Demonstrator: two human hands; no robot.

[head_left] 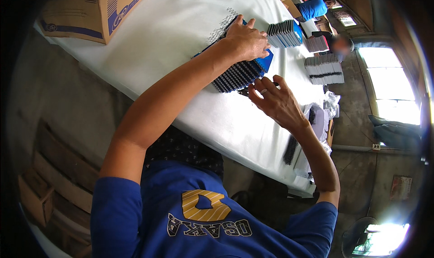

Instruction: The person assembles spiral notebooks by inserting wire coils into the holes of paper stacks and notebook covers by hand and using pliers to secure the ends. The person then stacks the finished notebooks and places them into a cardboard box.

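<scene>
Currently, a row of spiral-bound notebooks [239,76], blue covers and dark coils, lies on the white-covered table [203,120] in front of the person, beneath and between the two hands. Left hand [247,41]: laid over the row from above, fingers spread with clear gaps, touching the notebooks. Right hand [278,102]: at the near right end of the row, fingers bent and partly parted; whether they pinch a coil end or merely rest beside it cannot be told. Pale wire coils [220,28] show just past the row; a second stack of notebooks [282,34] stands near, to the right.

Step in hand, judged: steadying and handling the bound edges. Method: keep left-hand pressure light and even so the row does not fan; work the right fingertips at one coil end only, without bending wire or creasing a cover corner.
</scene>
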